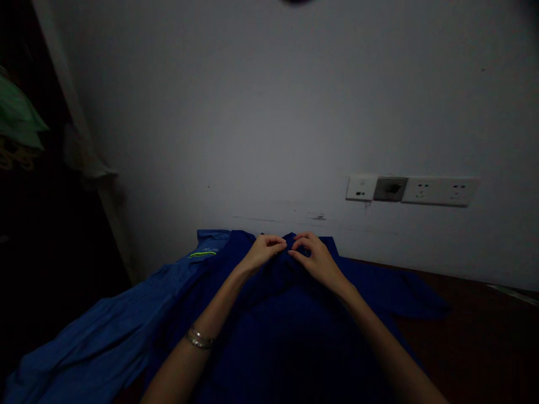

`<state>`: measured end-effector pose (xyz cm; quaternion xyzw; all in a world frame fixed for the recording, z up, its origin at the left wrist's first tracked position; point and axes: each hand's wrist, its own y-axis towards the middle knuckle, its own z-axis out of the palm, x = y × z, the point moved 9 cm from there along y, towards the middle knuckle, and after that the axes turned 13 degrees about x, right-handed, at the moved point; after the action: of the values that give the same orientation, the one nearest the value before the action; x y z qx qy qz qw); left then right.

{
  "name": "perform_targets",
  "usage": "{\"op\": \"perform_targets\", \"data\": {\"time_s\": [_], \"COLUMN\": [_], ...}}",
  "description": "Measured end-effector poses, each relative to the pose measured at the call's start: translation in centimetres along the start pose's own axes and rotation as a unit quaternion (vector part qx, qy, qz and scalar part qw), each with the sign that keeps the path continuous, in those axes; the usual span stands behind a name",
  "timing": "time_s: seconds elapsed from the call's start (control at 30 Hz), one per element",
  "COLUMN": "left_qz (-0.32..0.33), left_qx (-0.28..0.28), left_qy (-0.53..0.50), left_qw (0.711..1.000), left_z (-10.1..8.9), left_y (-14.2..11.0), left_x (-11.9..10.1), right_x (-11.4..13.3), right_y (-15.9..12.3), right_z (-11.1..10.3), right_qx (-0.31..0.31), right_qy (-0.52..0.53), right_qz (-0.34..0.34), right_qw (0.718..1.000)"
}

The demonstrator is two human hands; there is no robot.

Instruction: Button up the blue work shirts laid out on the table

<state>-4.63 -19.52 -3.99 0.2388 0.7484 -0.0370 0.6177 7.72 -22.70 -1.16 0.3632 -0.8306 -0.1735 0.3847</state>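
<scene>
A dark blue shirt [290, 331] lies spread out before me, its collar end close to the wall. My left hand [266, 249] is closed in a pinch at the collar, thumb and fingers pressed together on the cloth. Just right of it, my right hand [314, 258] curves its thumb and fingertips around the collar's edge in a loose pinch. The two sets of fingertips nearly meet. Any small part between them is too dark to make out. A bracelet [200, 338] circles my left wrist.
A lighter blue garment [105, 320] with a yellow-green stripe lies to the left, partly under the shirt. Beneath is a dark reddish-brown surface [471, 331]. The pale wall [252, 112] rises behind, with a row of sockets [438, 191] at right. Green cloth [19, 112] hangs far left.
</scene>
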Motion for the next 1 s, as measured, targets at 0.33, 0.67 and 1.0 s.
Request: {"op": "perform_targets", "data": {"time_s": [0.33, 0.67, 1.0], "left_qz": [0.0, 0.019, -0.042], "left_qx": [-0.056, -0.052, -0.031], "left_qy": [0.193, 0.216, 0.124], "left_qw": [0.98, 0.975, 0.991], "left_z": [-2.5, -1.0, -1.8], "left_y": [-1.0, -0.3, -0.4], "left_x": [-2.4, -1.0, -0.2], "right_x": [-5.0, -5.5, -2.2], "right_y": [0.1, -0.2, 0.2], "right_z": [-0.5, 0.2, 0.3], "right_qx": [-0.057, -0.081, 0.017], "right_qy": [0.163, 0.212, 0.035], "right_qz": [0.128, 0.143, 0.073], "right_qw": [0.977, 0.963, 0.997]}}
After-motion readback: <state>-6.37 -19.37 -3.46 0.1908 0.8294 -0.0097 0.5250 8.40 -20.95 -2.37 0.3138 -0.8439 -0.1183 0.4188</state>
